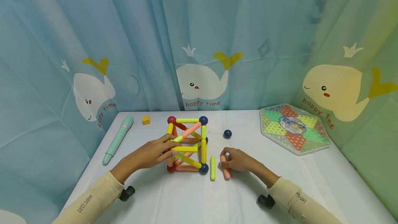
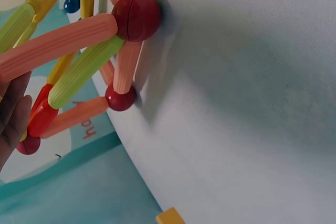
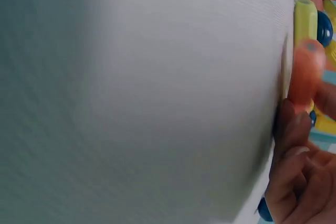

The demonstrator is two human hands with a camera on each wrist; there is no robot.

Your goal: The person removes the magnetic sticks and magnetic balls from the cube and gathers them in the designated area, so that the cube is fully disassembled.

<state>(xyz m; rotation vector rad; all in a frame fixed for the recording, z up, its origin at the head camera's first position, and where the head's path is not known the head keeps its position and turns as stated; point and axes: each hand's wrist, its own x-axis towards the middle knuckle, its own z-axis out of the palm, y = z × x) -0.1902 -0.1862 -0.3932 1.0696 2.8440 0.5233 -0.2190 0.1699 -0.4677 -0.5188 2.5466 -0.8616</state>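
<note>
Orange rod (image 1: 226, 173) is pinched by right hand (image 1: 238, 160), stick frame (image 1: 186, 149) held by left hand (image 1: 154, 153).

I watched remotely through a head camera that looked forward and down over the tabletop (image 1: 242, 199), far enough back to take in both sleeves (image 1: 93, 199) and the curtain (image 1: 264, 16). My left wrist view, rolled askew, faced the stick frame (image 1: 203, 151) from close by. My right wrist view, turned nearly sideways, looked low along the tabletop, a salmon stick (image 3: 307, 72) near it. All three shared the stick frame; head and left wrist also shared the yellow block (image 1: 145, 120).
</note>
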